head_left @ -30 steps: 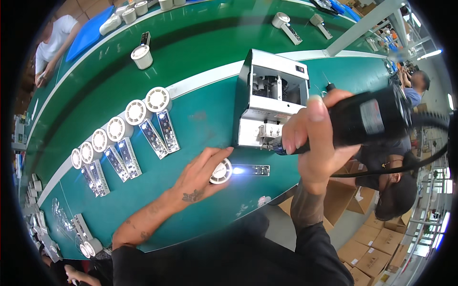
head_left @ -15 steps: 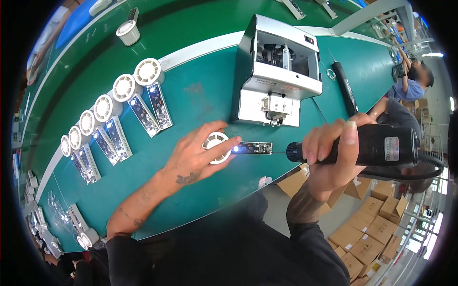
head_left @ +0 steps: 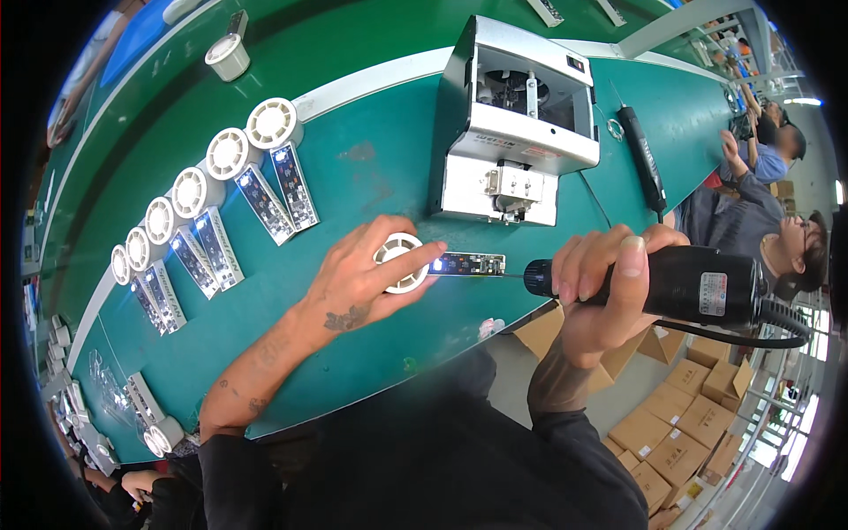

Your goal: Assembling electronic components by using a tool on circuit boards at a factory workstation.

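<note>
My left hand (head_left: 352,276) grips the white round slotted housing (head_left: 402,281) of a device on the green bench, thumb and fingers on either side of it. A narrow circuit board (head_left: 473,264) with a glowing bluish-white light extends from the housing to the right. My right hand (head_left: 605,287) is wrapped around a black electric screwdriver (head_left: 707,281), held level. Its thin bit meets the right end of the board or stops just short; I cannot tell which.
Several similar lit devices (head_left: 262,205) stand in a slanted row at left. Beyond my hands is a silver-and-black screw feeder (head_left: 534,132). To its right lies another black electric screwdriver (head_left: 643,163). Cardboard boxes (head_left: 676,455) sit below the bench. Co-workers (head_left: 751,212) are at right.
The screwdriver has shifted slightly left, its rear end a little lower. My left hand still grips the housing. A co-worker at right has come further into view, one hand raised.
</note>
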